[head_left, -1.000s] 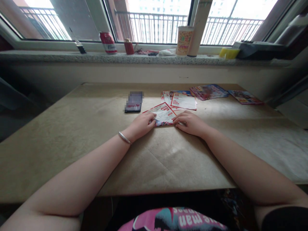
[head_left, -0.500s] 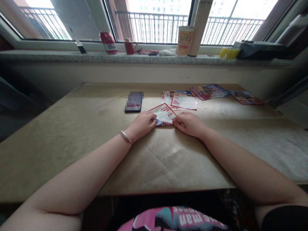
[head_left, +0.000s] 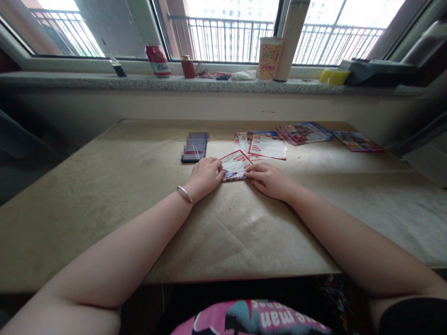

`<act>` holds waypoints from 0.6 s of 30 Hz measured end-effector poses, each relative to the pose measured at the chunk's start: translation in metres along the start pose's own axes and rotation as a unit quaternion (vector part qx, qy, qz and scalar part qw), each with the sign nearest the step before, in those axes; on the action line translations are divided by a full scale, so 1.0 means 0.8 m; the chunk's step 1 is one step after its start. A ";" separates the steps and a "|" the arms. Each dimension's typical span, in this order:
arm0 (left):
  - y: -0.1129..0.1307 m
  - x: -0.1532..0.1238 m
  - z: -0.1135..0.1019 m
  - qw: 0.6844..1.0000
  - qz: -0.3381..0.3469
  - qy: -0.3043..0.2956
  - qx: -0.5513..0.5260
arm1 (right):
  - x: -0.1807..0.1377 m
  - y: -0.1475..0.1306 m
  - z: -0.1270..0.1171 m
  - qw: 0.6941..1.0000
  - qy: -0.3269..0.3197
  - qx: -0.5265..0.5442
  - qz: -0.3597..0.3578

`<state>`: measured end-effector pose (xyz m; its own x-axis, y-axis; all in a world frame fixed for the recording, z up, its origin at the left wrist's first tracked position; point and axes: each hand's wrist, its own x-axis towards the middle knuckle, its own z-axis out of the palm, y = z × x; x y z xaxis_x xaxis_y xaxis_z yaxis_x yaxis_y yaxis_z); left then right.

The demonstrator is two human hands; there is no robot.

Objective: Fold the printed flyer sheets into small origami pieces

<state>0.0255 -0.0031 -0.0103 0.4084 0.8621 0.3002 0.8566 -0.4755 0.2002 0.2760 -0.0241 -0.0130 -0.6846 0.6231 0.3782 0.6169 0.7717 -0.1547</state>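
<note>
A leaflet (head_left: 234,163), white with red borders and print, lies folded on the table between my hands. Its near edge shows a colourful strip. My left hand (head_left: 206,177), with a silver bangle at the wrist, has its fingers curled on the leaflet's left edge. From the right, my right hand (head_left: 267,179) reaches over the other edge, fingers stretched out and resting on the paper. Just behind lie more leaflets (head_left: 267,146), overlapping, some white side up. What the left fingertips do under the paper is hidden.
A phone (head_left: 194,148) lies behind my left hand. Stacked colourful leaflets (head_left: 303,133) and a smaller pile (head_left: 358,141) are at the back right of the table (head_left: 104,200). On the windowsill (head_left: 132,83) stand a red can (head_left: 158,61), a red bottle (head_left: 187,67) and a patterned cup (head_left: 268,58).
My right hand has slid slightly left, and its fingers have straightened over the leaflet's edge. My left hand has shifted a little up and left. The leaflet's near strip looks flatter.
</note>
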 end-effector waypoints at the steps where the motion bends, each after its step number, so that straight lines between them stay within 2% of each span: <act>1: 0.001 0.000 0.000 1.000 -0.008 0.000 0.005 | 0.001 -0.001 0.000 1.000 -0.002 -0.008 0.002; 14: 0.003 0.002 0.001 0.998 -0.046 -0.011 0.047 | 0.010 -0.003 0.002 0.999 -0.019 -0.028 0.036; 18: 0.002 0.000 -0.001 0.999 -0.042 0.015 0.031 | 0.011 -0.002 0.003 0.999 -0.018 -0.032 0.034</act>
<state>0.0267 -0.0039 -0.0089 0.3254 0.8925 0.3124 0.9056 -0.3892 0.1686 0.2681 -0.0198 -0.0116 -0.6531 0.6784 0.3364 0.6849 0.7187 -0.1197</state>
